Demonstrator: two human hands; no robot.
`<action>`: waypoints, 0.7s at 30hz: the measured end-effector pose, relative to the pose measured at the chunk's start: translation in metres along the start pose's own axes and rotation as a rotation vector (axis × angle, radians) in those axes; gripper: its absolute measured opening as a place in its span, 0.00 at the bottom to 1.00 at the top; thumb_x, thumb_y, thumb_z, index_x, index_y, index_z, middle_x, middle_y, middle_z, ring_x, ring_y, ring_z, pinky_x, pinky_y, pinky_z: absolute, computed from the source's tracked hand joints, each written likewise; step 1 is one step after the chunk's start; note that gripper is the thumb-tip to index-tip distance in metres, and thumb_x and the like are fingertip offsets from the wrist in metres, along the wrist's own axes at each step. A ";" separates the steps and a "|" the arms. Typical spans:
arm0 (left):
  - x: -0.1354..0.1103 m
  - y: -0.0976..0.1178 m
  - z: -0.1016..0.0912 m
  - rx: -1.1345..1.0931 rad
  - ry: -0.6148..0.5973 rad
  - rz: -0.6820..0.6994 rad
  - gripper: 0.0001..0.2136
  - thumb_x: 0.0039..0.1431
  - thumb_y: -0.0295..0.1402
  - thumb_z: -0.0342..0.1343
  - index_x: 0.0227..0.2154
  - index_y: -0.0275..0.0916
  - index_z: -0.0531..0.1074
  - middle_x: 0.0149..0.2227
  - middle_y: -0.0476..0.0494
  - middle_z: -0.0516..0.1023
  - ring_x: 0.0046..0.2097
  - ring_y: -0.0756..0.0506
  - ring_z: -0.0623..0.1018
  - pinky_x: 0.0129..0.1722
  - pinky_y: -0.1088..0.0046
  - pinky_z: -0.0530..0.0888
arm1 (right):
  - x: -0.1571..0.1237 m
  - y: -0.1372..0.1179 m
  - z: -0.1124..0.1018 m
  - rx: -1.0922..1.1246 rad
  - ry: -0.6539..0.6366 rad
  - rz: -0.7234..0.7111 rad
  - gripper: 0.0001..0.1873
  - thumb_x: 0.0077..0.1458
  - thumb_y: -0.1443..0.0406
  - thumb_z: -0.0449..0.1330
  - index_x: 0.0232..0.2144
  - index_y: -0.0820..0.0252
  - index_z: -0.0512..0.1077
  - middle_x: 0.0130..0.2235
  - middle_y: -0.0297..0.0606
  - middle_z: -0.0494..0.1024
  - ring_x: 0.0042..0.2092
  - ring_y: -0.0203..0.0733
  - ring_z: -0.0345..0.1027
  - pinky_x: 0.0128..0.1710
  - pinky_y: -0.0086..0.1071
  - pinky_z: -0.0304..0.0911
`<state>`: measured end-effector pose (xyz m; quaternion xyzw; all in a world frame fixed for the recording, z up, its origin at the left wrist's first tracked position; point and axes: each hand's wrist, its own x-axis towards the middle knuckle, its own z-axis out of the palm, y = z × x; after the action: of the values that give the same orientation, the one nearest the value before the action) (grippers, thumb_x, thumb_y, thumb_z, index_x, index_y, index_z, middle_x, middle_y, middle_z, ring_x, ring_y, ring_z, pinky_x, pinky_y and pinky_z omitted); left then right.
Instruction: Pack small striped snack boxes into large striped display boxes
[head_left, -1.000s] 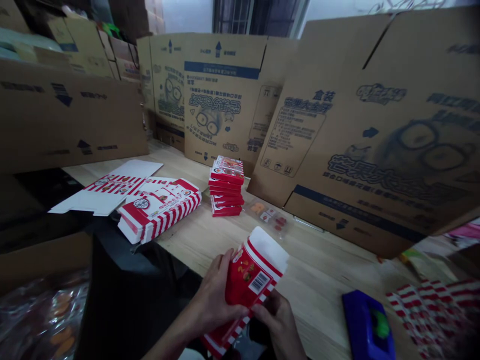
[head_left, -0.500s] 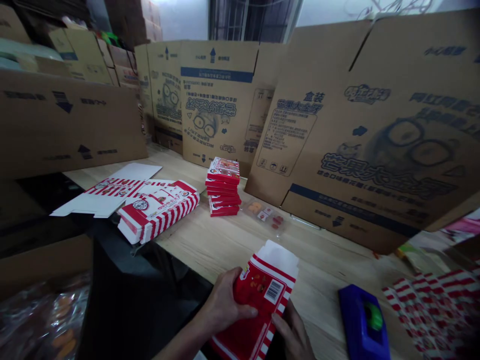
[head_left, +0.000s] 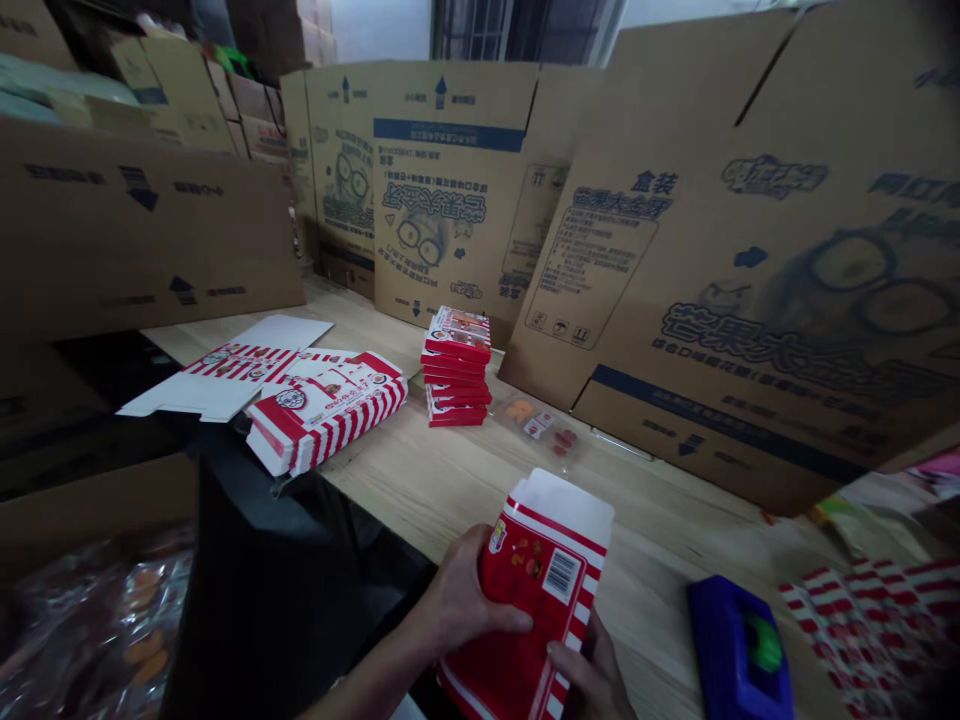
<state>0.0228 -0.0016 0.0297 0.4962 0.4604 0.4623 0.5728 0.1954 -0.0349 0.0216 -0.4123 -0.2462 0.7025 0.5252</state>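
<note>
Left hand (head_left: pixel 466 600), right hand (head_left: pixel 600 662) grip red-and-white cardboard box (head_left: pixel 547 598), lower centre, at near edge of pale wooden desk (head_left: pixel 420 480), room rightward.

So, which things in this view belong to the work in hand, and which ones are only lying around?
Likely part of the work:
- red-and-white carton, held by the left hand and right hand
- striped carton pile
- stack of red boxes
- clear packet

Apparently just lying about:
- blue object with a green part
- large cardboard box behind
</note>
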 end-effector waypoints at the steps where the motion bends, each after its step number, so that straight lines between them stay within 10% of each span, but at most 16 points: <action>1: 0.001 -0.002 0.000 -0.050 -0.020 0.002 0.36 0.28 0.36 0.75 0.47 0.36 0.72 0.44 0.40 0.80 0.46 0.38 0.77 0.47 0.64 0.73 | 0.001 0.000 0.001 -0.001 0.008 -0.004 0.36 0.31 0.63 0.75 0.47 0.56 0.74 0.45 0.48 0.81 0.48 0.61 0.75 0.47 0.51 0.69; 15: 0.004 -0.003 0.001 -0.334 0.066 -0.159 0.22 0.41 0.45 0.70 0.33 0.30 0.78 0.33 0.38 0.82 0.36 0.39 0.81 0.37 0.64 0.76 | 0.013 0.008 -0.016 -0.258 0.102 -0.042 0.19 0.39 0.56 0.73 0.32 0.61 0.79 0.34 0.43 0.83 0.32 0.53 0.77 0.33 0.44 0.73; 21: -0.003 -0.003 -0.009 -0.343 -0.130 -0.195 0.23 0.45 0.50 0.66 0.34 0.32 0.78 0.30 0.43 0.80 0.33 0.44 0.79 0.36 0.70 0.74 | 0.023 -0.003 -0.027 -0.201 0.080 -0.037 0.19 0.46 0.51 0.69 0.35 0.58 0.78 0.25 0.37 0.80 0.23 0.45 0.73 0.20 0.34 0.68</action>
<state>0.0137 -0.0032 0.0262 0.3732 0.3827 0.4433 0.7196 0.2171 -0.0147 0.0024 -0.4862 -0.3019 0.6474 0.5033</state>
